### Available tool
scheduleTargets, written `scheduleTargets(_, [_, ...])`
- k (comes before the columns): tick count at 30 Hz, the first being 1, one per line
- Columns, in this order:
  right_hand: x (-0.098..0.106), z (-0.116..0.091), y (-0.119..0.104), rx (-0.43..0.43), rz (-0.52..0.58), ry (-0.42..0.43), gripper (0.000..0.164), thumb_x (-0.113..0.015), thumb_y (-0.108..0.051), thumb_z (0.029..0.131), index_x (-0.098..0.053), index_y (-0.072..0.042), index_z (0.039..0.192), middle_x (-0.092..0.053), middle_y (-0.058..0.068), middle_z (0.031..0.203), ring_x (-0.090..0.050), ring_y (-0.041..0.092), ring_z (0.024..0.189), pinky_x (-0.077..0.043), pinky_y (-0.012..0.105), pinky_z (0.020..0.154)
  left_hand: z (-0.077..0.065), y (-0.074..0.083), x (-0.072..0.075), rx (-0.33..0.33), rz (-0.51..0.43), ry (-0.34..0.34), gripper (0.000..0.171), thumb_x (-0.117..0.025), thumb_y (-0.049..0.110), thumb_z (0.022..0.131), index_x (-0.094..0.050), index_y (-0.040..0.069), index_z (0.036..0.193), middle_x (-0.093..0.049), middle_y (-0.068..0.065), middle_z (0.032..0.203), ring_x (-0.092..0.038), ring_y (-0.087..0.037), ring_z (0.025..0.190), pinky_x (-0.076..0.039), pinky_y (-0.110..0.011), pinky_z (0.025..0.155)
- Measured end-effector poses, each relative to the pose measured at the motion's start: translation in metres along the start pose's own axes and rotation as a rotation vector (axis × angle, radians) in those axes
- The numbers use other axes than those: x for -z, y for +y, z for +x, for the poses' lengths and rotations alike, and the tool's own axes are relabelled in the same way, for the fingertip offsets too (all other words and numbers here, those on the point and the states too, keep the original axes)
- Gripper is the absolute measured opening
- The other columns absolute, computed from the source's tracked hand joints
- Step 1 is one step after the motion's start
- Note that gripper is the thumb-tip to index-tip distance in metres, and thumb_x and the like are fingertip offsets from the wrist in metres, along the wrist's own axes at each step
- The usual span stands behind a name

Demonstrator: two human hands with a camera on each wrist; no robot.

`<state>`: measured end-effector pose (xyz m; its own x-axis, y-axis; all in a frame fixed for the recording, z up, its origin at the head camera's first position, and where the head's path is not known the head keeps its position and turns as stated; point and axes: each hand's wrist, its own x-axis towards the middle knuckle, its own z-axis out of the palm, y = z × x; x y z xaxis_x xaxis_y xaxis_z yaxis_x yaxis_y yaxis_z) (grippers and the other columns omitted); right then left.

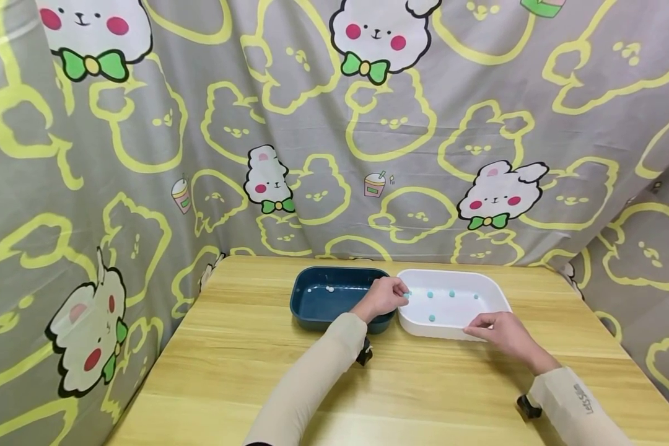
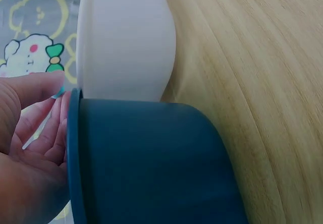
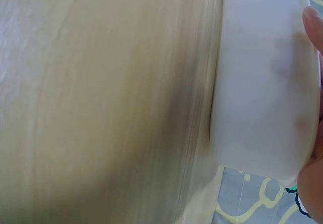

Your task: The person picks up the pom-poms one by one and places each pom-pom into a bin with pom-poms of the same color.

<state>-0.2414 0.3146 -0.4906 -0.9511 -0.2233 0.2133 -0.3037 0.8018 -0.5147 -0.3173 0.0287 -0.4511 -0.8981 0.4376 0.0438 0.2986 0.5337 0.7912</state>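
My left hand (image 1: pixel 384 297) is over the place where the dark blue tub (image 1: pixel 312 319) and the white tub (image 1: pixel 432 331) meet. Its thumb and fingertips pinch a small teal ball (image 2: pixel 59 93), mostly covered by the fingers in the left wrist view. My right hand (image 1: pixel 504 334) holds the front right rim of the white tub, thumb at the rim and fingers on the inner side. Several more teal balls, such as one teal ball (image 1: pixel 432 318), lie spread over the white tub's floor. A few small white balls (image 1: pixel 330 289) lie in the dark blue tub.
Both tubs stand side by side toward the back of a wooden table (image 1: pixel 424 396). Behind and beside the table hangs a grey patterned curtain (image 1: pixel 323 136). Dark wrist mounts (image 1: pixel 528 407) sit under the sleeves.
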Motion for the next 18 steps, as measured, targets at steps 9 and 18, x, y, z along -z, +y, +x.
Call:
scheduleTargets(9, [0.0,0.0,0.0,-0.001,0.006,-0.001,0.018,-0.072,-0.04,0.082,-0.071,-0.025,0.072,-0.063,-0.016,0.068,-0.053,0.004,0.068,-0.044,0.026,0.065,0.005,0.002,-0.007,0.022,0.014,-0.003,0.01,-0.074,0.005,0.08,-0.065,0.009,0.083,-0.057,0.004,0.076,-0.052,-0.007,0.071,-0.046,-0.019,0.063])
scheduleTargets(18, [-0.001,0.0,0.002,0.001,-0.006,0.006,0.015,-0.073,-0.039,0.082,-0.071,-0.027,0.071,-0.063,-0.018,0.069,-0.054,0.004,0.069,-0.044,0.026,0.065,0.012,0.004,-0.01,0.048,0.054,-0.001,0.011,-0.074,0.008,0.081,-0.065,0.011,0.083,-0.056,0.006,0.077,-0.051,-0.007,0.072,-0.045,-0.018,0.064])
